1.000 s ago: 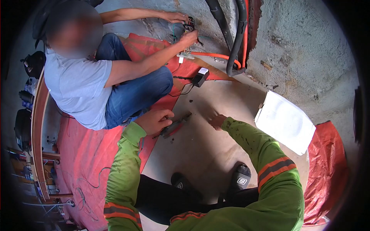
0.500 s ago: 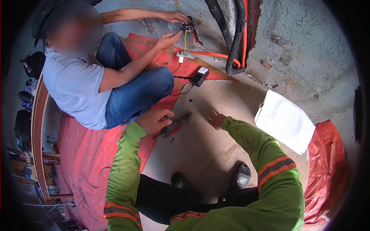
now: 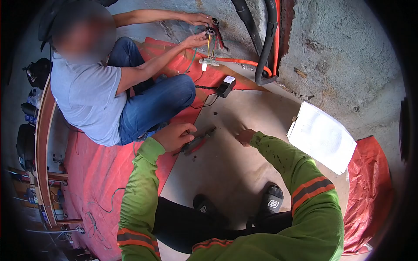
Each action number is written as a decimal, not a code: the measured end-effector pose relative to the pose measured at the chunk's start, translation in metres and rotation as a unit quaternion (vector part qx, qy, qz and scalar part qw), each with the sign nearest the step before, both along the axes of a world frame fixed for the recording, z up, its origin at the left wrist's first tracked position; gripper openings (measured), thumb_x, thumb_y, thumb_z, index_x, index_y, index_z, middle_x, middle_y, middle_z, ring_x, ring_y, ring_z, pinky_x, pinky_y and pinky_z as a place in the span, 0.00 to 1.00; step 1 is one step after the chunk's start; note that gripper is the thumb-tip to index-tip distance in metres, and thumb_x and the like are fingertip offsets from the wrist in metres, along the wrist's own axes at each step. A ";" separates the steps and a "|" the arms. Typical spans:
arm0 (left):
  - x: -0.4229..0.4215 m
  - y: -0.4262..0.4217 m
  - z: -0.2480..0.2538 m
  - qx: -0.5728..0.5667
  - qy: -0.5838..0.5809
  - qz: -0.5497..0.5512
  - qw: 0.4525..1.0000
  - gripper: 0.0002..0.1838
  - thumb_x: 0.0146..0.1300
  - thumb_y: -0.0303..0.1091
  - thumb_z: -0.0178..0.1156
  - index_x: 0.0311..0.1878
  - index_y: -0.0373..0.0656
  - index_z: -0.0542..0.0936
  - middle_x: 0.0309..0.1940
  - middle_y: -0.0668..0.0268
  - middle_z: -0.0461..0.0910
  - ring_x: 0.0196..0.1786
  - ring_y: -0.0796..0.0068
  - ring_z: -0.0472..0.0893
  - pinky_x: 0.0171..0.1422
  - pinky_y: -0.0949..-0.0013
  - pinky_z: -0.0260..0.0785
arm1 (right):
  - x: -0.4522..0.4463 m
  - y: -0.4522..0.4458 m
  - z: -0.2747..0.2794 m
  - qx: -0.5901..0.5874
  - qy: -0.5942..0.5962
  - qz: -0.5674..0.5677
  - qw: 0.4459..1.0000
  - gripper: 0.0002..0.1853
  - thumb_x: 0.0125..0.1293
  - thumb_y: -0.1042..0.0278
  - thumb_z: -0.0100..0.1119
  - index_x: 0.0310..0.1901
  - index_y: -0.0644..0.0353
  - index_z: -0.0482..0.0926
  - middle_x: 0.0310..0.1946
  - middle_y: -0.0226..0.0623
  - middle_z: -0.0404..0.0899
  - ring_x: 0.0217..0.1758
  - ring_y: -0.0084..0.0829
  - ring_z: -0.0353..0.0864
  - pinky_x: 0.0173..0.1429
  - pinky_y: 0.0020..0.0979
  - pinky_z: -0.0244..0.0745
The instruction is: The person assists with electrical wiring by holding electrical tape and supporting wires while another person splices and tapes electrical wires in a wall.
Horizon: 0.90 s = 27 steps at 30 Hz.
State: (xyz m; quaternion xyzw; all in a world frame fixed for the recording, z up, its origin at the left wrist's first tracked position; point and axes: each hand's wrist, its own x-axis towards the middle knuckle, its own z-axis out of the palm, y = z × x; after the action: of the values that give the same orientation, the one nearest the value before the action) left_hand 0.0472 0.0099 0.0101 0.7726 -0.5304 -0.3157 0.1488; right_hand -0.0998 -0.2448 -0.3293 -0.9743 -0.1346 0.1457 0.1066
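My left hand (image 3: 175,136) hangs with loosely bent fingers, a gap between thumb and forefinger, and nothing visible in it. Just beyond it, tools with red and dark parts (image 3: 198,144), seemingly pliers, lie on the light floor board (image 3: 226,169); the hand appears apart from them. My right hand (image 3: 245,136) points forward with fingers apart and shows no object; its fingertips are dim against the shadow. At the wall, another person (image 3: 89,95) sits with both hands at a bundle of wires (image 3: 211,31) coming from an opening.
A black power adapter (image 3: 226,87) and a clear terminal piece with wires (image 3: 209,62) lie by the wall. Black tubes and an orange conduit (image 3: 235,61) run there. White sheets (image 3: 322,137) lie at right. Red tarp (image 3: 100,174) covers the left floor, beside a wooden beam (image 3: 42,152).
The other person's lower hand has moved up and right to the wires, and their body has shifted slightly toward the wall. Both my hands stay where they were.
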 end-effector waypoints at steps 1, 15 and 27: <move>0.000 0.000 0.000 0.001 -0.001 0.000 1.000 0.19 0.71 0.37 0.60 0.59 0.36 0.76 0.44 0.54 0.82 0.46 0.63 0.83 0.53 0.63 0.74 | 0.000 0.000 -0.004 0.001 -0.002 0.000 1.000 0.09 0.62 0.64 0.58 0.43 0.52 0.82 0.34 0.38 0.86 0.43 0.45 0.87 0.45 0.47 0.83; -0.002 -0.004 -0.004 -0.062 -0.020 0.001 0.998 0.15 0.69 0.34 0.61 0.53 0.35 0.79 0.37 0.55 0.83 0.41 0.63 0.83 0.49 0.63 0.74 | -0.001 0.000 -0.003 -0.003 -0.054 -0.004 0.999 0.13 0.62 0.65 0.58 0.48 0.52 0.82 0.49 0.42 0.81 0.47 0.46 0.85 0.45 0.49 0.81; 0.137 -0.217 -0.144 -0.188 -0.146 0.377 0.895 0.13 0.64 0.31 0.57 0.50 0.40 0.83 0.46 0.47 0.85 0.51 0.44 0.83 0.57 0.53 0.74 | 0.004 0.007 0.004 -0.111 0.005 -0.266 0.958 0.40 0.76 0.44 0.40 0.80 0.58 0.46 0.82 0.54 0.33 0.84 0.56 0.32 0.77 0.65 0.40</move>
State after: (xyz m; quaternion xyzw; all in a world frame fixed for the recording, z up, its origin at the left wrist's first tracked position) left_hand 0.1838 -0.2073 -0.1339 0.9096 -0.2645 -0.0136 0.3203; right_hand -0.0957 -0.2382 -0.3250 -0.9799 0.1469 0.1311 0.0334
